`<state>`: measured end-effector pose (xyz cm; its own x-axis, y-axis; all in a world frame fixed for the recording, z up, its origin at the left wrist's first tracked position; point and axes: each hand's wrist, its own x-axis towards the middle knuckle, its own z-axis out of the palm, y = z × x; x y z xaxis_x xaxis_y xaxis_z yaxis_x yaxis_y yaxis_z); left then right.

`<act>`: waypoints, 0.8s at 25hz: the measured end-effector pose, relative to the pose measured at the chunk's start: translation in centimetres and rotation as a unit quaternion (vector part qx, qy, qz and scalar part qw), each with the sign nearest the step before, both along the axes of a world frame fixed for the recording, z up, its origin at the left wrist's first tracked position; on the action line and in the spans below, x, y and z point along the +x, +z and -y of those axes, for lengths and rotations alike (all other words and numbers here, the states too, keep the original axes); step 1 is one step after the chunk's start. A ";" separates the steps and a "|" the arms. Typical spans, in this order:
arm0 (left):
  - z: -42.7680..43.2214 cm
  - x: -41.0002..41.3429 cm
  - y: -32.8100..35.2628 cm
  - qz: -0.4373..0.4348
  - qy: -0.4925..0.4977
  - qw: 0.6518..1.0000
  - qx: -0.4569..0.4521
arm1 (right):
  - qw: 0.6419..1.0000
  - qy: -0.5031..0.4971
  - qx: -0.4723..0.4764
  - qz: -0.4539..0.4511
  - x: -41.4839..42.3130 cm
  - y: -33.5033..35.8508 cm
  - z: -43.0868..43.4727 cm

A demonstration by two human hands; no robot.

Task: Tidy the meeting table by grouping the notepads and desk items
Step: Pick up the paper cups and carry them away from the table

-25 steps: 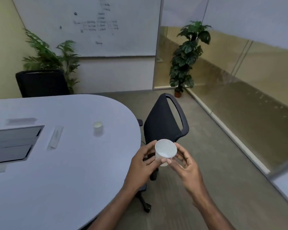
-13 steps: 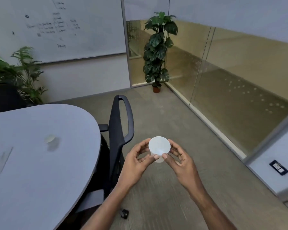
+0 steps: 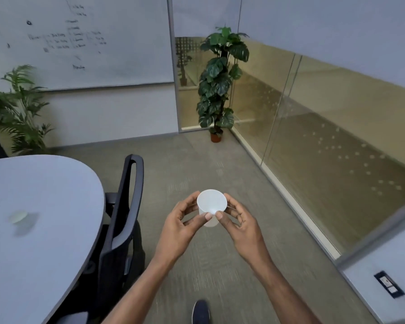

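Note:
A white paper cup point(image 3: 211, 203) is held in front of me above the carpet, to the right of the table. My left hand point(image 3: 181, 226) grips its left side and my right hand point(image 3: 240, 226) grips its right side, both thumbs on the near rim. A second small white cup point(image 3: 18, 217) stands blurred on the grey oval table point(image 3: 40, 242) at the left.
A black office chair point(image 3: 124, 220) is tucked against the table's right edge. A tall potted plant point(image 3: 220, 85) stands in the far corner by the glass wall point(image 3: 337, 148). Another plant point(image 3: 17, 113) sits below the whiteboard point(image 3: 80, 38). My shoe point(image 3: 200, 311) shows on the carpet.
The view has swung right, away from the table; the laptop and the flat item on the table have left the frame. Both hands still hold the cup.

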<state>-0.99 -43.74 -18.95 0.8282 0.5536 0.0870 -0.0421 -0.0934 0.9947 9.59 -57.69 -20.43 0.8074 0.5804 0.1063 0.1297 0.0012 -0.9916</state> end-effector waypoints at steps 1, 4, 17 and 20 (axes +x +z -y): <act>-0.8 1.8 -0.3 0.002 0.004 1.000 -0.004 | 1.000 0.005 -0.006 0.005 1.9 -0.1 -0.9; -4.0 7.6 -1.4 0.009 0.024 0.999 -0.023 | 0.999 0.023 -0.018 0.012 8.2 -0.3 -4.1; -21.0 28.7 -2.4 -0.016 0.126 0.991 -0.045 | 0.990 0.137 -0.040 -0.014 31.5 -0.9 -23.1; -24.7 32.6 -2.7 -0.022 0.171 0.984 -0.047 | 0.983 0.175 -0.037 -0.029 36.5 -1.7 -28.3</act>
